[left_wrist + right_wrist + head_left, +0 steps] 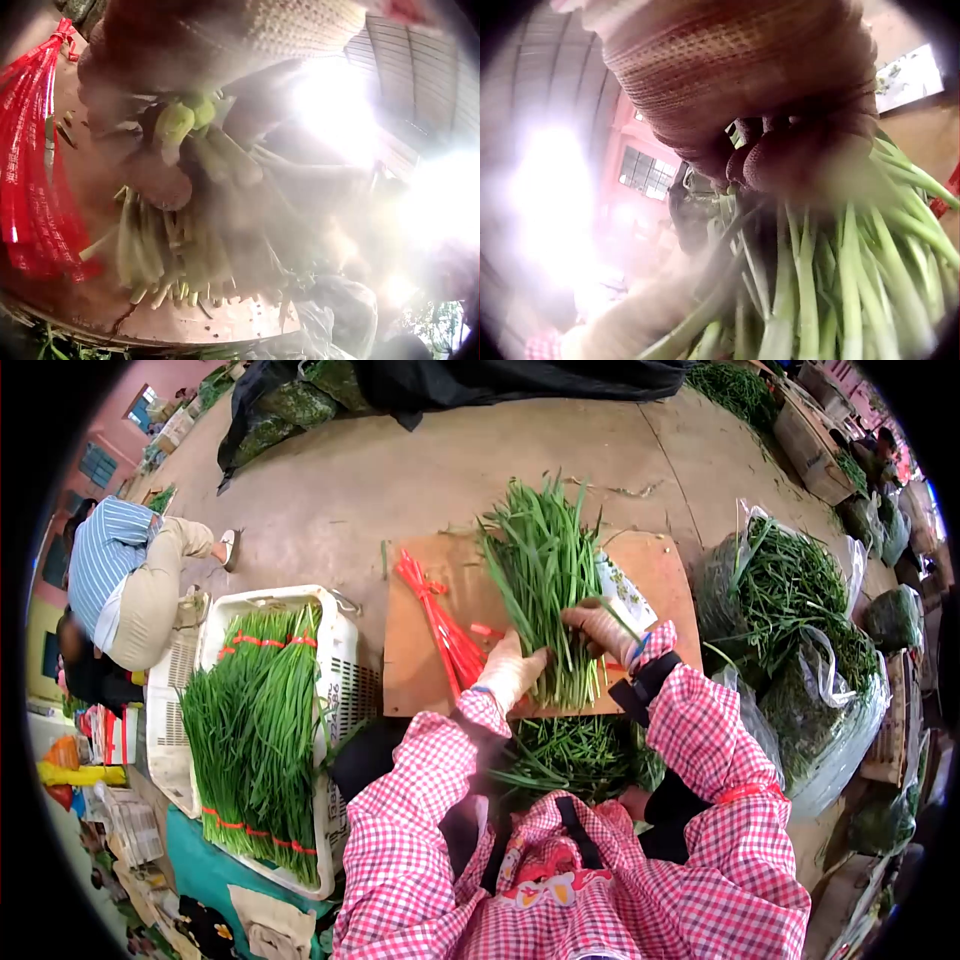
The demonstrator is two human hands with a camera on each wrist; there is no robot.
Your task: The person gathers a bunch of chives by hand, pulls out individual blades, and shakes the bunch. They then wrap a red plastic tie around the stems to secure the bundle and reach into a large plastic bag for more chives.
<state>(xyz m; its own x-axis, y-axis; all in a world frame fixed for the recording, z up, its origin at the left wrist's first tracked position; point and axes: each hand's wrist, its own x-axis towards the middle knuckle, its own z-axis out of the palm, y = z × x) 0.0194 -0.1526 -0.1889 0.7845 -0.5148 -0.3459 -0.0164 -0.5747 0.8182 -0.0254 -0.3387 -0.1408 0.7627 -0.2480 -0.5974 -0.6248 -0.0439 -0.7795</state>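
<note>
Ideally, with the left hand [511, 668] pinching stems [566, 678] and right hand [601, 629] gripping greens [540, 550], level the ends [572, 702] toward six o'clock.

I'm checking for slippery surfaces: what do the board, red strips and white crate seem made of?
Board: possibly wood or plywood, dull; it is a flat brown sheet. Red strips: probably plastic, glossy, with bright highlights. White crate: likely moulded plastic, smooth, with slotted walls.

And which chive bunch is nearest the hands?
The chive bunch on the brown board, held by the left hand and right hand; the red-tied bunches lie in the white crate.
</note>
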